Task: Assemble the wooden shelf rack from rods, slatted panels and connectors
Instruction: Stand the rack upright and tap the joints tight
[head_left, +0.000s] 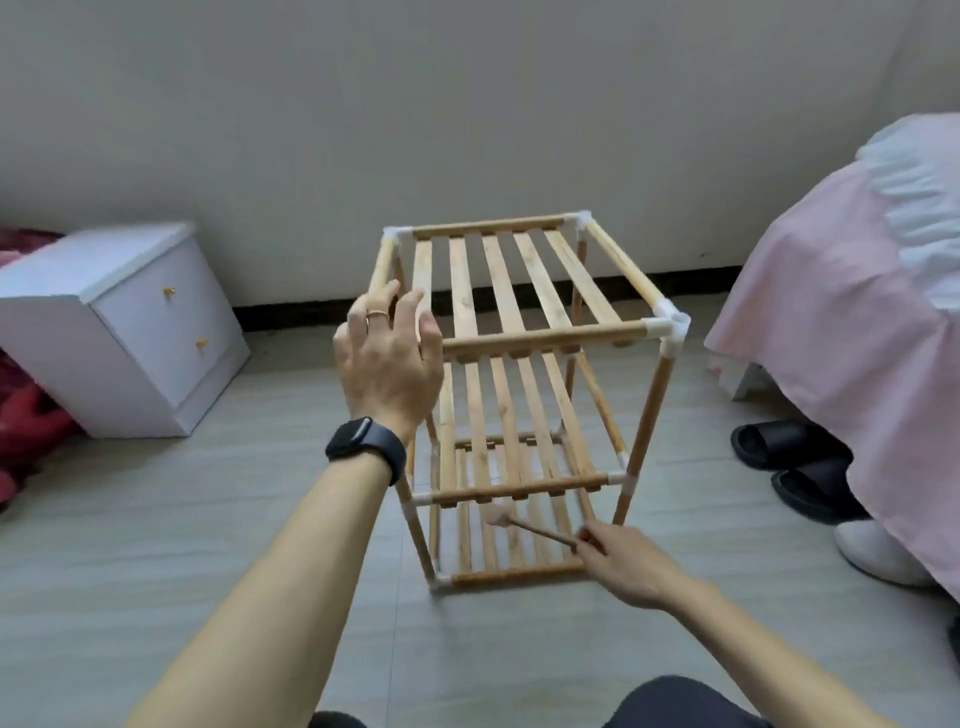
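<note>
Plainly, the rack (519, 291) stands upright on the floor (208, 571) between a white nightstand (119, 332) and a pink-draped bed (841, 312). My left hand (387, 358), fingers loosely spread, hides its near-left top corner, so I can't tell if it touches. My right hand (628, 566) pinches a small mallet (540, 532), its head blurred, by the bottom tier

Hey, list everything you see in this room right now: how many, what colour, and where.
shelf rack: one, light wood, three slatted tiers, centre floor
connectors: several, white, rack corners
mallet: one, wooden, low at rack front
nightstand: one, white, left by wall
bed cover: one, pink, right
slippers: two, black, floor by bed
shoe: one, white, beside bed
cloth: red, far left
watch: one, black, left wrist
left hand: over rack's near-left top corner
right hand: grip on mallet handle
</note>
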